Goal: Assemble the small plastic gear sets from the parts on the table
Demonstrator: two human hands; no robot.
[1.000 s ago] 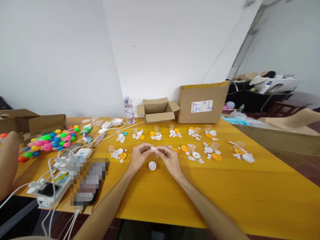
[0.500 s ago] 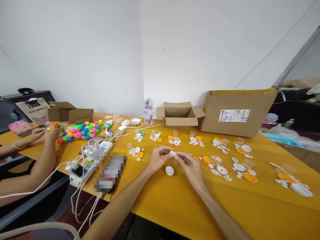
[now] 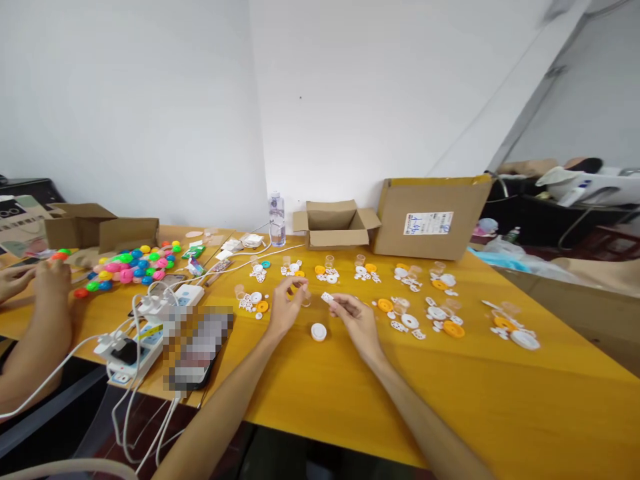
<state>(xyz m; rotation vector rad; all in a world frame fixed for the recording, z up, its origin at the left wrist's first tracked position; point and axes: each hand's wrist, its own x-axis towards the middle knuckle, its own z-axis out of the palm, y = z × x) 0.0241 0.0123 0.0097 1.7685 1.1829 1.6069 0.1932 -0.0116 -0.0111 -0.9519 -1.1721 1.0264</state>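
Note:
A small white plastic piece (image 3: 327, 297) with dark holes is pinched between the thumb and fingers of my right hand (image 3: 354, 320). To its left, my left hand (image 3: 286, 308) is raised over the table with curved fingers, apart from the piece and with nothing visible in them. Partly behind its fingertips stand a clear plastic cup (image 3: 307, 299) and an orange part. A round white cup-like part (image 3: 319, 332) sits on the table below and between my hands.
Sets of white, orange and clear parts (image 3: 410, 321) lie across the wooden table (image 3: 400, 393). Behind them are an open carton (image 3: 337, 238), a large box (image 3: 430, 220) and a bottle (image 3: 277, 220). Leftward are a phone (image 3: 203, 353), power strips (image 3: 150, 333), colourful balls (image 3: 127, 267) and another person's arm (image 3: 47, 313).
My hands have come apart: the left has let go of the white piece and moved left, while the right keeps it. The camera view turned left, then partly back right.

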